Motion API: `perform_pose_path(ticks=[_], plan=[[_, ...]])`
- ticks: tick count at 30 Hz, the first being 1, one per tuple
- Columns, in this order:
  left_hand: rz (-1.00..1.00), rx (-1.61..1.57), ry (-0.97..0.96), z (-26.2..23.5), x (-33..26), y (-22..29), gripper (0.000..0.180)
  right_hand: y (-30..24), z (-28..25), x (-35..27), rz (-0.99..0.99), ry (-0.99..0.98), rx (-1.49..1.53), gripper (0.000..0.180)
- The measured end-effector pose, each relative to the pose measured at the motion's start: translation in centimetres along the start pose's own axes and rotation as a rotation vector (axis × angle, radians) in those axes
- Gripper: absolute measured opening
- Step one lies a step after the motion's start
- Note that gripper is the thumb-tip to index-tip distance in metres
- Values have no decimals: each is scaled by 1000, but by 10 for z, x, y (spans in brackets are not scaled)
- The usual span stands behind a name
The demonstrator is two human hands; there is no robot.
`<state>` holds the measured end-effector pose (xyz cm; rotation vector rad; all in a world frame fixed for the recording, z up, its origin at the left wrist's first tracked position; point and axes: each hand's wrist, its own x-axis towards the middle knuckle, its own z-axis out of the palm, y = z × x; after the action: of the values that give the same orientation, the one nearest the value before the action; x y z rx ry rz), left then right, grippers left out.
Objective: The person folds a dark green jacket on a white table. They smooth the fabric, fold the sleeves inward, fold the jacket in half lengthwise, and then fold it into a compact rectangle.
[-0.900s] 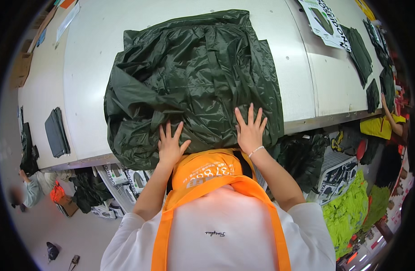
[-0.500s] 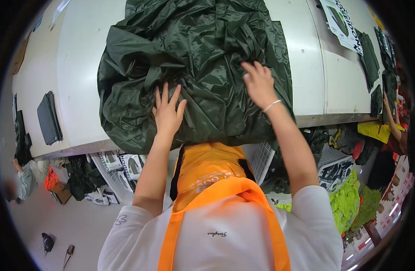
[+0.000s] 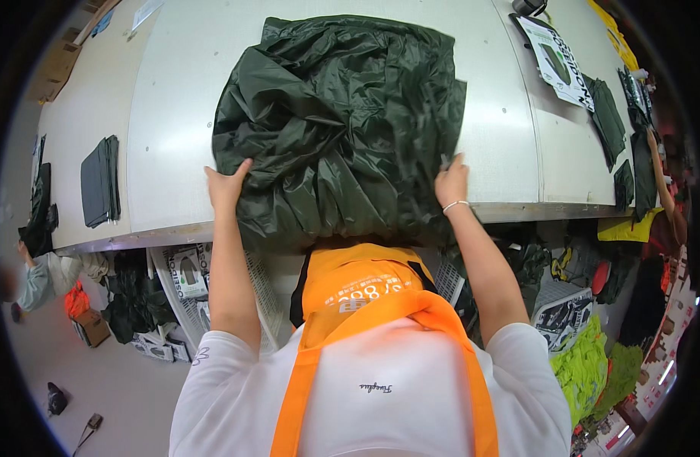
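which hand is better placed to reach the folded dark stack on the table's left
Likely the left hand: it is at the left edge of the green garment, nearer the folded stack; the right hand is at the opposite edge.

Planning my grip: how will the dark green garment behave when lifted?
The dark green garment is probably floppy, given its many loose creases. Its glossy surface suggests it may slip. The thin-looking folds hint it's light for its size.

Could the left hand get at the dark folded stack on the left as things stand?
Probably yes: only tabletop shows between the left hand, at the edge of the green garment, and the stack.
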<state>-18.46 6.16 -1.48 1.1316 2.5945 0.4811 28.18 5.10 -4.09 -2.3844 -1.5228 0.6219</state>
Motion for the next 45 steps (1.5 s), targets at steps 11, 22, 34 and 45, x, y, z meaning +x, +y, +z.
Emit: perform_pose_path(ticks=[11,22,34,45], plan=[[117,-1163,-58,-67,-9,73,27,-89,-140,24,-242,174,397,22],[-85,-35,202,-5,134,34,82,-74,-104,201,-194,155,214,45],[1156,-412,-650,45,-261,231,71,195,-158,-61,738,103,1039,33],[413,-1094,-1310,95,-313,324,28,102,-181,-82,6,44,1256,21]])
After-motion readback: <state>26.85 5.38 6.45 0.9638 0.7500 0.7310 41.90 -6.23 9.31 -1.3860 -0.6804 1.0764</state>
